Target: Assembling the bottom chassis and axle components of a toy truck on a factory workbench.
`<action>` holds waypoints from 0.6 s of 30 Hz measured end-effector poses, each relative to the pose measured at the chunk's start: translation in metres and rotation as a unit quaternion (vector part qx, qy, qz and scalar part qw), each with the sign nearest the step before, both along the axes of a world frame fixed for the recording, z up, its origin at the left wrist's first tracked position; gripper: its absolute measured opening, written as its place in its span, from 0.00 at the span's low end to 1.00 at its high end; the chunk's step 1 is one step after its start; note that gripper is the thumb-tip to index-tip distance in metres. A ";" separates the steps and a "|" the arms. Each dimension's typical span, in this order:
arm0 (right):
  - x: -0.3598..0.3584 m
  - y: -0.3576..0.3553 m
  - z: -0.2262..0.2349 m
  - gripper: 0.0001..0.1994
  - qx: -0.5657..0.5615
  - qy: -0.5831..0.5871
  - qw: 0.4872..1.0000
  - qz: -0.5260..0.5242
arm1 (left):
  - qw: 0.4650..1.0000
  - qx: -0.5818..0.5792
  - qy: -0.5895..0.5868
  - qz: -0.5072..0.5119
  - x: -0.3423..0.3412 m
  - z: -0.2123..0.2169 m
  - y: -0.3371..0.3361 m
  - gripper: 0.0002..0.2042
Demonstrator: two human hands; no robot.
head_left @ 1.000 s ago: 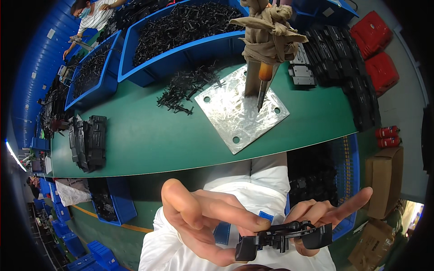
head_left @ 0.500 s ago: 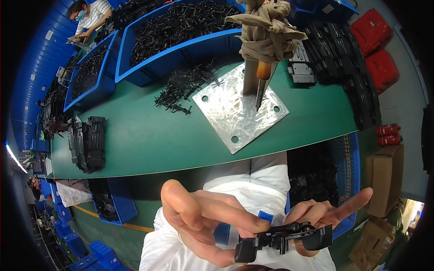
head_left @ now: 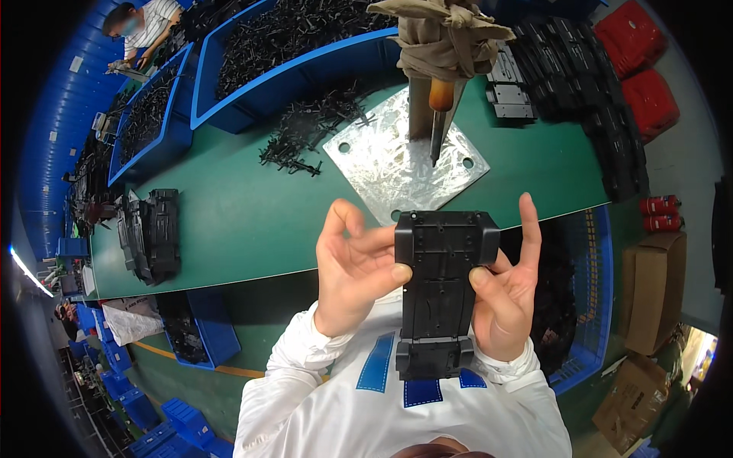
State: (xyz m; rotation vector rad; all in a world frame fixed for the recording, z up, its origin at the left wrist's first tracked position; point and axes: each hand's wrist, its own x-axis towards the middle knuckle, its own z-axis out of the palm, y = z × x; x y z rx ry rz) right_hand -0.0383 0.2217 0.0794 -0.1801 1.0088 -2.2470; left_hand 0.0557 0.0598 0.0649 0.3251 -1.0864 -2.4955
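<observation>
A long black plastic chassis-like part (head_left: 437, 301), with flared corners and small holes, stands lengthwise between my hands. My left hand (head_left: 347, 278) pinches its left edge near the far end, thumb on the broad face that shows. On the opposite edge my right hand (head_left: 504, 305) grips it with the thumb, its index finger stretched up. Just beyond the part lies a square steel plate (head_left: 366, 164) with corner holes. Above this plate an orange-handled iron (head_left: 440, 95) with a pointed metal tip hangs downward, under a cloth-wrapped post (head_left: 447, 42).
Small black parts (head_left: 305, 130) lie heaped on the green table (head_left: 229, 221). Blue bins (head_left: 294, 80) of similar parts stand behind. Stacked black chassis parts are at left (head_left: 153, 237) and right (head_left: 573, 69). Another person (head_left: 149, 27) works at far left. Cardboard boxes (head_left: 653, 294) stand right.
Both hands have risen from my lap toward the table edge. The black part has turned from edge-on to lengthwise, so its broad face now shows.
</observation>
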 end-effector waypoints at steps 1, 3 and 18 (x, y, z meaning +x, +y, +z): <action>0.000 -0.002 0.000 0.48 0.005 -0.013 1.000 0.000 | 1.000 0.000 -0.001 0.005 0.001 0.000 -0.001 0.27; 0.002 -0.003 -0.001 0.48 0.009 -0.010 1.000 0.002 | 1.000 0.004 0.003 0.005 0.003 -0.002 -0.002 0.27; 0.034 0.017 0.020 0.52 -0.218 0.230 0.946 -0.063 | 0.926 -0.255 0.213 0.180 0.029 0.051 0.029 0.33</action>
